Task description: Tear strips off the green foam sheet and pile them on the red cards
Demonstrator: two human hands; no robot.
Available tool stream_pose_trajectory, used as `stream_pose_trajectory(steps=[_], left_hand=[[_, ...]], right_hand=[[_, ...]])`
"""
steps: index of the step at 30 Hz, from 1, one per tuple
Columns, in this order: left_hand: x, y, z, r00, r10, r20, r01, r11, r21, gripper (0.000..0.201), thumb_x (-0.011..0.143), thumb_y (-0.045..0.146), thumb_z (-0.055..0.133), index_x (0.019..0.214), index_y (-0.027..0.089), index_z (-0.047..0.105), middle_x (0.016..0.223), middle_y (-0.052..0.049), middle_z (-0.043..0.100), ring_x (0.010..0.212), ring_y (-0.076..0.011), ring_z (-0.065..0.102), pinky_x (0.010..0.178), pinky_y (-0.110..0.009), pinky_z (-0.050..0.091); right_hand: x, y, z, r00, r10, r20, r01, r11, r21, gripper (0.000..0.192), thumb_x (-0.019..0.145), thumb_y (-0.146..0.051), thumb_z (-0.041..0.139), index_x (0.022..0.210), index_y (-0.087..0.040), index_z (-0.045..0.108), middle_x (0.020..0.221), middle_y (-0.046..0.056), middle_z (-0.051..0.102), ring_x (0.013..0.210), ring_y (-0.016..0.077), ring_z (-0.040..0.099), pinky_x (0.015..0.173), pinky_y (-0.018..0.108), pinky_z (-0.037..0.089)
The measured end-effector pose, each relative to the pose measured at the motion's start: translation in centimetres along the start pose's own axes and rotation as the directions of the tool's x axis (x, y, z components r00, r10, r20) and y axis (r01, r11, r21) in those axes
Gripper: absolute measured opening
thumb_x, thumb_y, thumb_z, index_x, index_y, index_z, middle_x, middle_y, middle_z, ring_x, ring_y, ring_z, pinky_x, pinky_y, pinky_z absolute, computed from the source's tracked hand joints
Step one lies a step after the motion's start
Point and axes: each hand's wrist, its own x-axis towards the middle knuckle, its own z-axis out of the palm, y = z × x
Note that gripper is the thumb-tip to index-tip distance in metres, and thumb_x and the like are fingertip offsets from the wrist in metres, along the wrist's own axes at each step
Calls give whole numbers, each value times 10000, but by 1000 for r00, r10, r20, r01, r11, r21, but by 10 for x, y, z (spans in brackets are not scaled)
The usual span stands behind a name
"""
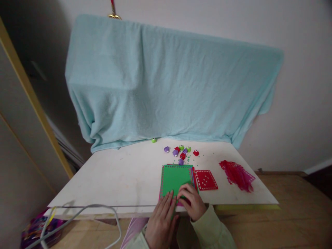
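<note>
A green paper sheet (176,178) lies on top of a stack of coloured sheets at the table's front edge. Small cut-out holes run along its top and sides. My left hand (161,219) rests on the sheet's lower part, fingers stretched out flat. Beside it, my right hand (192,201) is closed in a pinch by the sheet's lower edge; whatever is between the fingertips is hidden. Right of the stack lies a red paper square (206,180) with holes along its border and in its middle.
Several small purple, red and green punch-like pieces (182,156) stand behind the stack among green paper bits. A heap of red and pink perforated paper (237,175) lies at the right. A light-blue cloth (176,86) hangs behind the white table (116,180). A grey cable (95,206) loops at front left.
</note>
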Motion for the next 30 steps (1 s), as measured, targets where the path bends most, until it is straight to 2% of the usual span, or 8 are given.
stream_pose_trajectory(steps=[8,11,13,17,21,30], left_hand=[[-3,0,4,1000,10,-23,-9,999,41,506,886,275,499,1375,182,405,1436,-116,384,1302,-237,399,991,-375,465],[1,1,0,999,10,-33,-9,999,31,521,877,297,507,1382,231,394,1436,-103,388,1297,-238,404,992,-385,452],[3,2,-2,999,-6,-38,7,1000,20,529,872,336,513,1382,269,390,1431,-92,397,1284,-238,420,985,-392,447],[7,4,-4,999,-27,-30,28,999,42,579,855,383,527,1399,281,359,1410,-87,426,1256,-243,447,974,-391,437],[7,4,-3,999,-21,-28,23,997,71,610,842,369,537,1410,264,341,1412,-83,423,1259,-239,435,999,-390,398],[7,6,2,992,-57,-117,64,996,58,498,864,399,497,1335,240,461,1341,-76,502,1211,-215,478,990,-369,383]], right_hand=[[-11,17,-20,999,0,52,0,1000,16,32,792,-177,619,791,-204,636,1001,70,529,990,216,528,873,367,434],[-14,17,-26,999,4,54,-5,1000,20,13,786,-211,624,789,-206,635,1007,71,527,998,220,527,874,364,437],[-14,13,-27,999,-11,42,11,1000,10,69,770,-215,620,838,-208,629,1006,73,523,1000,227,523,877,369,434],[-11,4,-28,999,-52,18,52,998,-33,172,776,-211,566,944,-208,601,1002,80,519,987,230,518,872,374,425],[-7,3,-27,995,-80,57,83,995,-48,191,812,-272,551,990,-213,590,1011,82,523,970,227,521,848,364,422],[-3,9,-14,999,-34,-20,33,998,-49,123,851,-322,550,863,-215,610,907,55,545,890,206,528,800,345,422]])
